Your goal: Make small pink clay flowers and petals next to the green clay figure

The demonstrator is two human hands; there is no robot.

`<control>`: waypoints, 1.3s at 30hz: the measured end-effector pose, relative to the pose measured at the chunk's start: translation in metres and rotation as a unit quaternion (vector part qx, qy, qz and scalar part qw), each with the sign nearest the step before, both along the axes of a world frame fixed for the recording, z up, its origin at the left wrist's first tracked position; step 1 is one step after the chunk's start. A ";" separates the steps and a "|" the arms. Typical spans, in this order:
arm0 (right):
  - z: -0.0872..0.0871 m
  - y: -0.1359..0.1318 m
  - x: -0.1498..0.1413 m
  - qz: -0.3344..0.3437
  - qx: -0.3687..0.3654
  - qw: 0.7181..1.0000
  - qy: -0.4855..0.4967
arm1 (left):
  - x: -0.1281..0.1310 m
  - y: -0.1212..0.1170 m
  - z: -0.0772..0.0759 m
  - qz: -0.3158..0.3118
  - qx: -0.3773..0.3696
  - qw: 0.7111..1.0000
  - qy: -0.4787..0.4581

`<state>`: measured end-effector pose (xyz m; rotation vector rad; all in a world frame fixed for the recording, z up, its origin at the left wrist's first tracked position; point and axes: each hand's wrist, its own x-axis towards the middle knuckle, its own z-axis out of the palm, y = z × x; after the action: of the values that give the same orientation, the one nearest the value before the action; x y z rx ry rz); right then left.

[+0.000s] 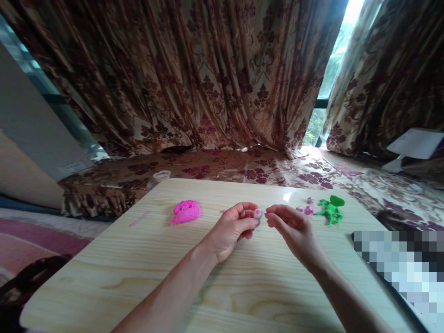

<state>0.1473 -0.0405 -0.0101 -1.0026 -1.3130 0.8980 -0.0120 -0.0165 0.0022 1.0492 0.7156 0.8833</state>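
Observation:
Between the thumb and fingers of my left hand (233,227) is a small white ball with pink spots (257,213). Close by on its right, my right hand (292,223) pinches a tiny pink bit of clay (266,214); a narrow gap separates it from the ball. A large lump of pink clay (186,212) lies on the table to the left of my hands. Just beyond my right hand sit several small pink-and-white balls (309,210). Beside them lie green clay pieces (331,212), thin stems and a flat leaf-like shape.
The pale wooden table (156,277) has a thin clear strip (139,218) at its left. Behind its far left corner stands a clear plastic cup (161,175). A pixelated screen-like object (402,273) is at the right edge. A white lamp (412,145) stands on the patterned ledge.

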 end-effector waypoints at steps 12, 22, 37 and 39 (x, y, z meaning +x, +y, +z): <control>-0.006 0.002 -0.002 -0.002 0.042 0.998 -0.043 | 0.004 -0.002 -0.001 0.008 0.026 1.000 0.017; -0.004 -0.002 -0.001 -0.034 0.061 0.995 -0.076 | 0.000 0.002 -0.002 -0.004 -0.016 0.999 -0.030; 0.002 -0.005 -0.002 -0.051 0.181 0.959 -0.213 | -0.002 0.005 -0.005 -0.041 -0.091 0.989 -0.110; 0.002 -0.005 -0.001 -0.054 0.179 0.959 -0.213 | -0.003 0.006 -0.007 -0.039 -0.106 0.986 -0.119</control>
<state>0.1462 -0.0454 -0.0078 -0.9963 -1.6921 0.3448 -0.0148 -0.0101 -0.0051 0.7615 0.5501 0.8277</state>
